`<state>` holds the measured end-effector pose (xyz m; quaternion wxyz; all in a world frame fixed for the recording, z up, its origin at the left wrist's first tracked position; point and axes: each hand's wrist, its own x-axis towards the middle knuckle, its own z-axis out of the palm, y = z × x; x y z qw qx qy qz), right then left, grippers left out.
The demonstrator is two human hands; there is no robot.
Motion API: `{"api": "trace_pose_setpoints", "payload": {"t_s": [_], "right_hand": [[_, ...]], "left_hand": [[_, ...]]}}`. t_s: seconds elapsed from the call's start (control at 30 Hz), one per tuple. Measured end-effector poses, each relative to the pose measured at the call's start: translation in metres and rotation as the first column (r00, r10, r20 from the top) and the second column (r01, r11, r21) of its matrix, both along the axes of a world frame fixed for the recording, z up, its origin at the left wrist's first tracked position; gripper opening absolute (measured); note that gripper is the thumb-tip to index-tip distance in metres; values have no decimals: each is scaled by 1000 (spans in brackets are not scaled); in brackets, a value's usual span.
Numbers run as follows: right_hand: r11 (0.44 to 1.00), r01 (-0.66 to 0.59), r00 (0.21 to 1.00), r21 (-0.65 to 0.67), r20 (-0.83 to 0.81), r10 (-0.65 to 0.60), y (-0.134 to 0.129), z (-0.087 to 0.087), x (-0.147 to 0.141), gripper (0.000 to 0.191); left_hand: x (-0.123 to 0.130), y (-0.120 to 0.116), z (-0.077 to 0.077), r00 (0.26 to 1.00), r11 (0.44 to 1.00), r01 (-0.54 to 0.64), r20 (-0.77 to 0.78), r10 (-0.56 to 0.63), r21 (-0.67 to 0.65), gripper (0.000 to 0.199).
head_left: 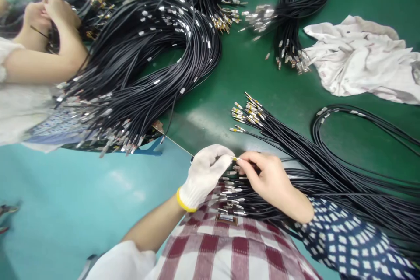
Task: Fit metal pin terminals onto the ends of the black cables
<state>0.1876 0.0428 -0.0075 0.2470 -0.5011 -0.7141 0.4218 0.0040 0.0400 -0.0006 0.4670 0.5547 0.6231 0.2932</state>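
While gloved left grip (207,173) and bare right grip (269,179) pinch one cable end (235,159) between them, just above more tips at the apron (236,249), step looks like fine work on that tip; next move seems to need steady fingertips. Green worktop (203,116) carries cable bundles (288,138) and rag (364,61); co-worker (42,63) left, blue floor (98,188).
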Motion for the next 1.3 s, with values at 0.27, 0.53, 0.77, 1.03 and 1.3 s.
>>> {"api": "trace_pose_setpoints", "payload": {"t_s": [0.27, 0.53, 0.77, 1.03, 1.3], "right_hand": [[989, -88, 995, -118, -50, 82, 5, 3, -6, 28], [991, -94, 995, -98, -26, 92, 7, -1, -4, 31], [978, -85, 981, -191, -190, 48, 11, 0, 2, 35], [951, -150, 988, -269, -19, 150, 10, -1, -4, 35], [937, -92, 996, -336, -20, 90, 10, -7, -6, 31]], "left_hand": [[-1, 4, 0, 995, 994, 97, -24, -96, 56, 21], [-6, 8, -2, 978, 975, 210, -23, -209, 70, 21], [4, 30, -2, 859, 997, 68, 510, -47, -21, 18], [48, 78, -25, 439, 969, 215, 898, 18, -124, 47], [62, 90, -35, 380, 891, 305, 901, 209, -336, 69]]}}
